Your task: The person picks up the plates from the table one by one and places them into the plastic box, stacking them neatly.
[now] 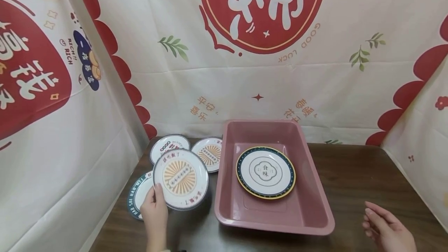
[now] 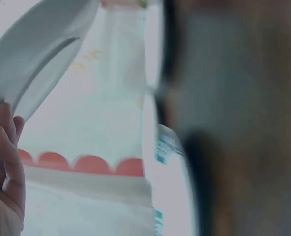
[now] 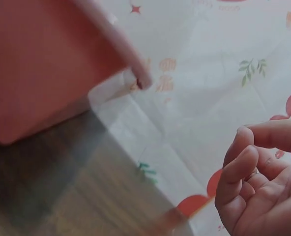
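Observation:
My left hand [image 1: 155,211] grips a white plate [image 1: 181,180] with an orange sunburst by its lower left rim, thumb on top. Raised off the table, this plate shows its pale underside [image 2: 42,59] in the left wrist view, where the fingers [image 2: 8,157] press beneath it. My right hand [image 1: 390,226] hovers right of the pink basin [image 1: 274,223], its fingers loosely curled with nothing in them. Inside the basin lies a white plate [image 1: 266,172] with a dark green and yellow rim.
Behind the held plate lie a white plate with red characters [image 1: 168,143] and another sunburst plate [image 1: 209,154] beside the basin. A teal-rimmed plate [image 1: 136,201] is partly hidden at left. Printed cloth [image 1: 224,81] hangs around the dark wooden table [image 1: 364,174].

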`<action>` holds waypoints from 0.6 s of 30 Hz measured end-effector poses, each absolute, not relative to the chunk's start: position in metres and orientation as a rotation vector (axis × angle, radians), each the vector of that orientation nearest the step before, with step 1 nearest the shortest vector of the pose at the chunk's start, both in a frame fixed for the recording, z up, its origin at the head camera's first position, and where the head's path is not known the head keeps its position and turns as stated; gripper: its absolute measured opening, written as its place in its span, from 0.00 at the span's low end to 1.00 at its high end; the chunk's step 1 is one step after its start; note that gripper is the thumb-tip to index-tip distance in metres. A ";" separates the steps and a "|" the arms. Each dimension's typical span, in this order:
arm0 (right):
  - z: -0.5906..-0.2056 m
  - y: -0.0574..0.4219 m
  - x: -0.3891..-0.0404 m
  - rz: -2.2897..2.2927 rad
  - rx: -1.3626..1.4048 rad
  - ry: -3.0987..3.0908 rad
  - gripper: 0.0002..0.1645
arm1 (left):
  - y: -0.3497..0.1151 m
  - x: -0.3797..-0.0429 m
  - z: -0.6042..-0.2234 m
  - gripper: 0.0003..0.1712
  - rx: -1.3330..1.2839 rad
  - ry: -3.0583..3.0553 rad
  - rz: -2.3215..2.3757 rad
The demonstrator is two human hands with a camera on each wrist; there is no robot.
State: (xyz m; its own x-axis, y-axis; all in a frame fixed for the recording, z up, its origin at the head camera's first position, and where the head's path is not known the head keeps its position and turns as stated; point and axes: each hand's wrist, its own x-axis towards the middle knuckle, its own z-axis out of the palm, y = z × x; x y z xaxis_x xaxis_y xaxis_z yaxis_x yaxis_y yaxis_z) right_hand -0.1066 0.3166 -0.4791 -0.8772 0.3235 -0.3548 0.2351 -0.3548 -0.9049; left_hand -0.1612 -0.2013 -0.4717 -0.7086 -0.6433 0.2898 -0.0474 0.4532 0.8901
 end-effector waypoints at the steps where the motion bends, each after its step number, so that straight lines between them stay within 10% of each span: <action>1: -0.475 0.314 -0.107 2.436 -0.710 -1.727 0.07 | -0.200 -0.165 -0.466 0.24 0.545 -2.057 -1.244; 18: -0.417 0.260 -0.147 2.437 0.000 -1.536 0.14 | -0.130 -0.200 -0.402 0.21 0.312 -1.830 -1.651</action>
